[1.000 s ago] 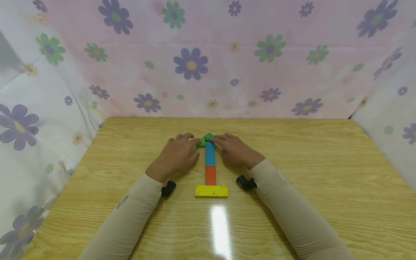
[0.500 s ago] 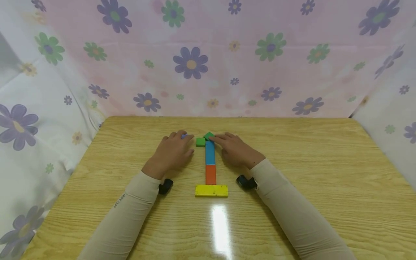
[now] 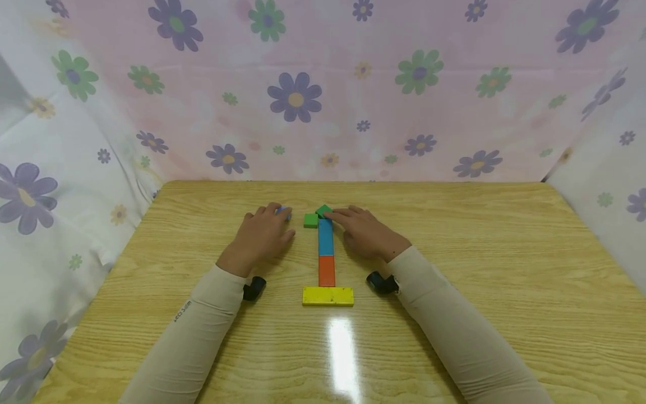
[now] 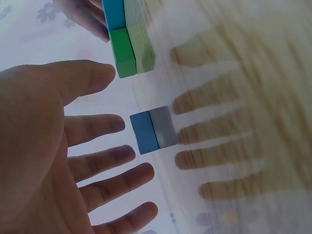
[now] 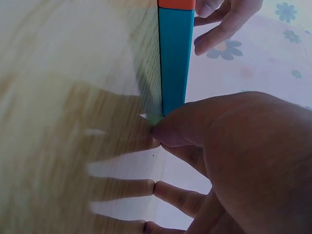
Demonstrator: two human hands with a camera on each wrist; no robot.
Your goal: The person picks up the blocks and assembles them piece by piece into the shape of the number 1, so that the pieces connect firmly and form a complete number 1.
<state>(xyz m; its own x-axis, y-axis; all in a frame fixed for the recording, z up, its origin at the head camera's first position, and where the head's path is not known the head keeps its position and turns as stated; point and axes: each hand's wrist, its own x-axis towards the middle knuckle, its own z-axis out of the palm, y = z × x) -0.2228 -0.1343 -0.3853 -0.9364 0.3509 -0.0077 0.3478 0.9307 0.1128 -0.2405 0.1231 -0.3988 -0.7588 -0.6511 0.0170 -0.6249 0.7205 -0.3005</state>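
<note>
While a yellow block point(image 3: 328, 296) lies nearest on the bench point(image 3: 454, 314), an orange block point(image 3: 327, 271) and a blue bar point(image 3: 326, 237) run away from it. Farther on, the right hand point(image 3: 364, 233) lies flat, fingertips touching the green block point(image 3: 324, 211) at the bar's far end. Left of it, the left hand point(image 3: 259, 235) hovers with fingers spread just beside a small blue cube point(image 4: 144, 132), near a green cube point(image 3: 310, 220).

A row of blocks point(image 3: 326, 252) lies on the table point(image 3: 479, 269), between the left hand point(image 3: 262, 235) and the right hand point(image 3: 365, 233).

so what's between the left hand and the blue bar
A small green block lies between the left hand and the blue bar, seen in the head view.
</note>
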